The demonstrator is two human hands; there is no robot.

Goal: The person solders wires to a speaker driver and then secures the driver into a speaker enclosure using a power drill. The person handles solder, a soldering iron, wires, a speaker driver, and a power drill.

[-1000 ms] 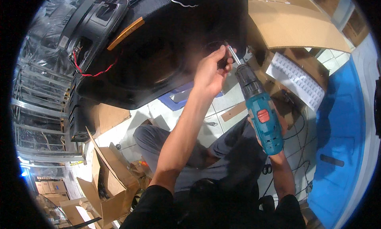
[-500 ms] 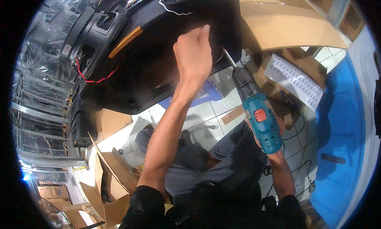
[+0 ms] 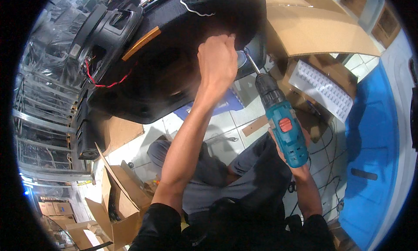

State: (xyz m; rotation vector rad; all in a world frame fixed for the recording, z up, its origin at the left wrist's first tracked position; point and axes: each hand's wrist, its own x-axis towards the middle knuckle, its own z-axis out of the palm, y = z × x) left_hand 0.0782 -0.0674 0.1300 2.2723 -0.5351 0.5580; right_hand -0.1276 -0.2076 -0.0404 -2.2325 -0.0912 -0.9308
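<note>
A large black speaker cabinet shell (image 3: 174,68) lies open in front of me, its inside dark. Over its right part is my left hand (image 3: 217,61), fingers curled together; what they hold, if anything, is hidden. My right hand (image 3: 278,148) grips a teal cordless drill (image 3: 285,129) with an orange-red switch. The drill's long bit (image 3: 253,63) points up and left, its tip by a small pale round part (image 3: 241,58) at the cabinet's right end, beside my left hand. I cannot tell whether the tip touches it.
At left a speaker driver (image 3: 109,31) with red and black wires rests by an orange-brown strip (image 3: 141,43). Cardboard boxes stand at right (image 3: 322,29) and lower left (image 3: 124,185). A white printed sheet (image 3: 322,90) leans near a blue panel (image 3: 374,151). Cables trail on the tiled floor.
My left hand has shifted slightly right and down, closer to the drill bit. The pale round part now shows clearly by the bit's tip. The drill has barely moved.
</note>
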